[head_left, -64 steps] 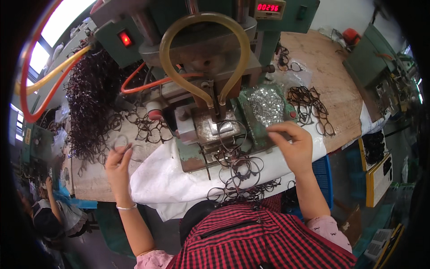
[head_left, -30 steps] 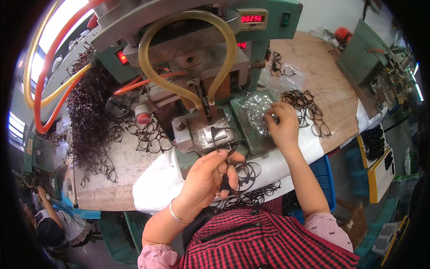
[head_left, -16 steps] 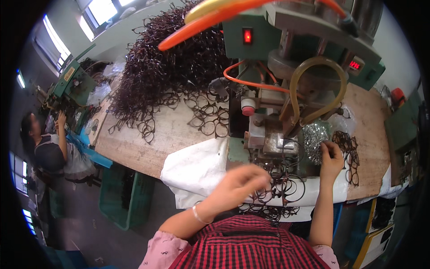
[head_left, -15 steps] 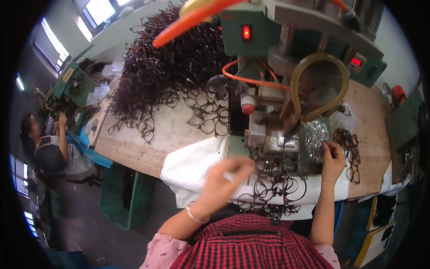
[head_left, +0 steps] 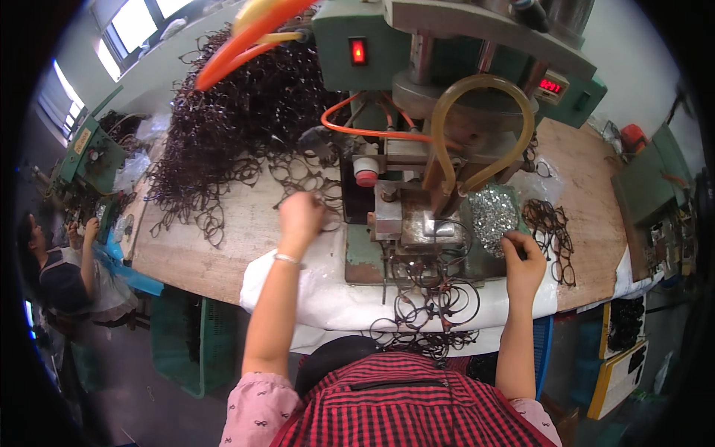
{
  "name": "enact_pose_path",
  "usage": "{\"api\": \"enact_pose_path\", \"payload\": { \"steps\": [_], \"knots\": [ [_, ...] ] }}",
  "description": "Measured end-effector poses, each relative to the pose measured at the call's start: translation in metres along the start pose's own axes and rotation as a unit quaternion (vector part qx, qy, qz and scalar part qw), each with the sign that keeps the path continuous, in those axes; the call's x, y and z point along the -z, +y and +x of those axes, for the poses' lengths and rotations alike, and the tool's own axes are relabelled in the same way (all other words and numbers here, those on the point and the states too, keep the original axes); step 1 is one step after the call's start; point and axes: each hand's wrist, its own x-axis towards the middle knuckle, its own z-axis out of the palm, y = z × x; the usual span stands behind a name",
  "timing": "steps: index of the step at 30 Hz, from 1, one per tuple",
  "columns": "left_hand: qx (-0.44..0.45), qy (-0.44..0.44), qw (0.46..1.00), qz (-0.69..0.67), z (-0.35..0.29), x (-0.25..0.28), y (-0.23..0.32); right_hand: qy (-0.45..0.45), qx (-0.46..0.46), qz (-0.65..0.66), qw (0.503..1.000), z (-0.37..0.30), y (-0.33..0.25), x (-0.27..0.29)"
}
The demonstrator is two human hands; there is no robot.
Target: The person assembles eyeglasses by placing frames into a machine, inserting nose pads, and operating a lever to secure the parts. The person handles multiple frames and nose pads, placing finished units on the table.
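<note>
My left hand [head_left: 300, 222] reaches over the wooden table to the dark eyeglass frames [head_left: 302, 175] lying loose there. Its fingers are curled at the rim of one frame, mostly hidden under the hand. At the right, my right hand [head_left: 526, 262] pinches at the edge of a heap of small shiny metal pieces [head_left: 491, 216]; whatever is between the fingertips is too small to make out. Between my hands stands a green press machine [head_left: 365, 257]. More dark frames [head_left: 439, 305] hang in a cluster at its front, over white sheeting.
A big heap of dark frames [head_left: 246, 112] fills the back left. More frames [head_left: 550, 231] lie right of the metal pieces. A yellowish hose loop [head_left: 526, 138] and orange tubes hang about the press. Another person [head_left: 63, 264] works at the far left, near a green crate [head_left: 179, 343].
My left hand has gone from in front of the press to the loose frames at the left. My right hand stays by the metal pieces. The whole view has shifted somewhat.
</note>
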Motion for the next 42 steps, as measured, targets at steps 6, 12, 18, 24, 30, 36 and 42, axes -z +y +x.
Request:
{"api": "enact_pose_path", "payload": {
  "steps": [6, 12, 18, 24, 30, 36, 42],
  "knots": [
    [0.04, -0.121, 0.946, -0.299, 0.002, 0.068, -0.036, -0.084, 0.059, 0.105, 0.989, -0.006, -0.062, 0.014],
    [0.083, -0.135, 0.97, -0.184, -0.006, 0.075, -0.048, -0.193, 0.06, 0.219, 0.955, 0.02, -0.107, -0.048],
    [0.07, -0.013, 0.916, -0.395, 0.001, 0.117, -0.06, -0.176, 0.028, 0.288, 0.941, 0.011, -0.105, -0.058],
    [0.103, 0.057, 0.639, -0.76, -0.02, 0.106, -0.07, -0.214, -0.067, 0.413, 0.883, -0.003, -0.125, -0.062],
    [-0.185, 0.026, 0.621, -0.761, -0.104, 0.092, 0.053, -0.199, 0.092, 0.25, 0.943, -0.011, -0.119, -0.041],
    [-0.465, -0.072, 0.733, -0.491, -0.109, 0.065, 0.123, -0.016, 0.136, -0.318, 0.938, 0.018, -0.017, -0.029],
    [-0.631, 0.115, 0.677, -0.361, -0.08, 0.044, 0.152, 0.017, 0.193, -0.239, 0.951, 0.024, 0.013, -0.025]
  ]
}}
